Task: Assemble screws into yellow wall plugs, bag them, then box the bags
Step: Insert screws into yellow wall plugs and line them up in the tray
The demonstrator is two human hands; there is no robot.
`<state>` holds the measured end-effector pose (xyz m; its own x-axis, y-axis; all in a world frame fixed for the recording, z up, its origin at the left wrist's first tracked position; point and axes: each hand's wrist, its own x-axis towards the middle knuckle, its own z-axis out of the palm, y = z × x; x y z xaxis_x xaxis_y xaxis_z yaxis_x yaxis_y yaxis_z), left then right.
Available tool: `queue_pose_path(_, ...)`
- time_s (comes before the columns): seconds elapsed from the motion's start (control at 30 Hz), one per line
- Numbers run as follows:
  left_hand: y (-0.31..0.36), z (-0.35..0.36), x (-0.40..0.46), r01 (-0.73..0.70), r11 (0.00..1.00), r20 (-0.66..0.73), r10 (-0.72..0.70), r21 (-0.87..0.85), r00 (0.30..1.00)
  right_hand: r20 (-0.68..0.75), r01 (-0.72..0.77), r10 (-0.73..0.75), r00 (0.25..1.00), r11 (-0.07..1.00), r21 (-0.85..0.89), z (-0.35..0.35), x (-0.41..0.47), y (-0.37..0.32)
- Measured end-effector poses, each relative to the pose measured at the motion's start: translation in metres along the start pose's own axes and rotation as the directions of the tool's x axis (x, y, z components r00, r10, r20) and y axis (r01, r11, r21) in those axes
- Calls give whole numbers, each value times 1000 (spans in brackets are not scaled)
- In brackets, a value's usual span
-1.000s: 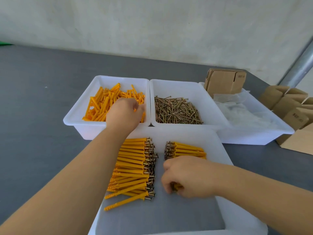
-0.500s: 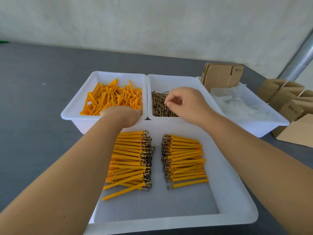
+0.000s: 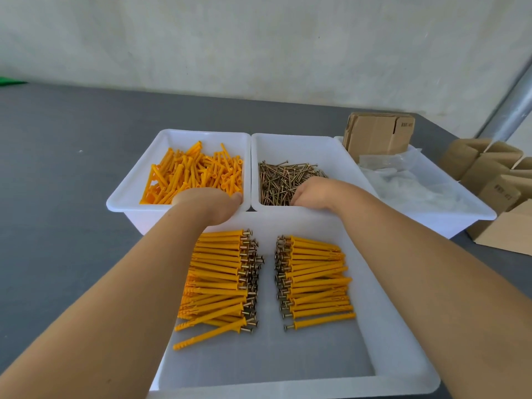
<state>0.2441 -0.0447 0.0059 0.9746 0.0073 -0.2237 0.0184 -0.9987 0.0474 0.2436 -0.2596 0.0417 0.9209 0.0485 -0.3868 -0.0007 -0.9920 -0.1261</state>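
Yellow plugs [image 3: 195, 171] beyond left hand [image 3: 207, 205], screws [image 3: 283, 180] under right hand [image 3: 312, 194]; grips unclear.

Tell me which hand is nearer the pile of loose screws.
Right. The right hand reaches into the pile of loose screws in the middle bin; the left hand is at the neighbouring bin of yellow wall plugs.

Even, soft daylight; shadows faint. No glare. Wide-angle distortion bends the frame edges, most at the right. Focus sharp centrally, slightly soft at corners.
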Motion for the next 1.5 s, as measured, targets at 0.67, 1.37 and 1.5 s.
queue_pose_path(0.67,-5,1,2,-83,997,-22,83,-10,996,-424,328,188,886,393,859,8,-11,24)
queue_pose_path(1.37,-8,-24,19,-77,992,133,90,-99,987,-666,587,297,685,318,745,42,-26,9)
queue_pose_path(1.5,-5,-21,15,-56,982,-79,43,-180,996,-650,584,301,698,287,760,42,-25,11)
